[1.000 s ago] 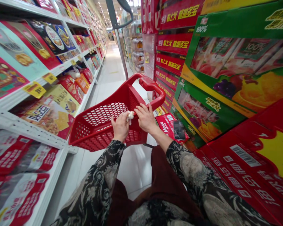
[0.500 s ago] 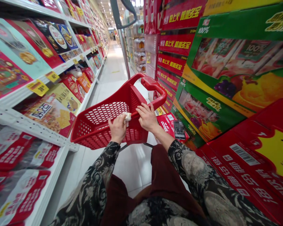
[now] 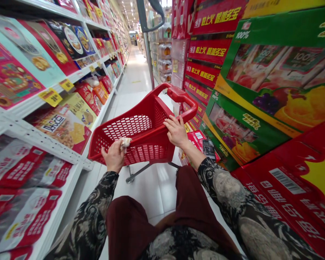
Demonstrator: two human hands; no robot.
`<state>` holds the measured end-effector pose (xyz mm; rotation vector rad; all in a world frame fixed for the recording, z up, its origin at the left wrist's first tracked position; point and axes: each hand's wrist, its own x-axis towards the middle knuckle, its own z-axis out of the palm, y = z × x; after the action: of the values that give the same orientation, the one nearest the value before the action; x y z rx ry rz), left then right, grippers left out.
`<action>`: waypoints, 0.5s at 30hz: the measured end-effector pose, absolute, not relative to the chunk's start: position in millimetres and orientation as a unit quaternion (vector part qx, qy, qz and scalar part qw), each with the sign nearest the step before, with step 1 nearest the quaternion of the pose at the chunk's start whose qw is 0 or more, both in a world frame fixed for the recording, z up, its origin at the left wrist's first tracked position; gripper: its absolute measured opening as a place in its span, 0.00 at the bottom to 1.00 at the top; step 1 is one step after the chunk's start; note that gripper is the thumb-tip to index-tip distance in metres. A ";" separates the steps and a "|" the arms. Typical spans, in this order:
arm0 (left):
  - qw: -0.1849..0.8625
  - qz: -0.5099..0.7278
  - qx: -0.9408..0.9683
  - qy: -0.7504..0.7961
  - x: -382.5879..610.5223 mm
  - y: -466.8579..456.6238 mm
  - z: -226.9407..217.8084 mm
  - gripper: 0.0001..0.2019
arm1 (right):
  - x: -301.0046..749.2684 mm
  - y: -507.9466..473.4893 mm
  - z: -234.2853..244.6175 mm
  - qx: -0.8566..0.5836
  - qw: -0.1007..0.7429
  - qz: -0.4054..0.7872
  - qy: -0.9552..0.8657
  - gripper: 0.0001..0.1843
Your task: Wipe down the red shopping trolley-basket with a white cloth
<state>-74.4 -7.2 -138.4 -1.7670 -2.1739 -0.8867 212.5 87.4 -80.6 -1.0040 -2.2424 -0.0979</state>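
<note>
A red plastic shopping cart (image 3: 141, 139) with perforated sides stands sideways in front of my knees, its basket showing no goods. My left hand (image 3: 114, 155) is closed on a crumpled whitish cloth or tissue (image 3: 125, 143) at the near rim, toward the cart's left end. My right hand (image 3: 176, 133) rests on the near rim beside the red handle (image 3: 188, 103), fingers laid over the edge and thumb raised. The fingers of the left hand are partly hidden behind the whitish wad.
Shelves with boxed snacks (image 3: 67, 126) and yellow price tags line the left. Stacked red drink cartons (image 3: 206, 50) and green juice boxes (image 3: 260, 119) rise on the right. A phone-like dark object (image 3: 208, 148) lies on a red box. A grey pole (image 3: 148, 61) stands beyond the cart.
My left hand has slid left along the cart's near rim with the whitish wad. My right hand stays at the same place on the rim. The view has shifted slightly.
</note>
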 end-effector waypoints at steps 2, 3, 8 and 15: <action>0.096 -0.302 -0.594 -0.740 -70.7 -6.0 -135.0 0.18 | 210.0 88.0 -82.1 -0.394 0.343 -0.037 -0.852 0.24; 0.090 -0.305 -0.597 -0.737 -64.6 -3.8 -132.2 0.18 | 208.7 88.1 -82.8 -0.401 0.349 -0.037 -0.846 0.23; 0.020 -0.393 -0.604 -0.693 -15.6 9.7 -113.1 0.16 | 206.7 79.8 -80.0 -0.437 0.364 -0.030 -0.822 0.22; -0.181 -0.575 -0.557 -0.571 71.7 9.3 -90.6 0.20 | 188.3 26.7 -73.6 -0.426 0.459 0.208 -0.751 0.26</action>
<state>71.7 9.3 -90.6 -1.9875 -2.0364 -2.0484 188.3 26.7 -73.6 -1.0501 -1.8499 0.5118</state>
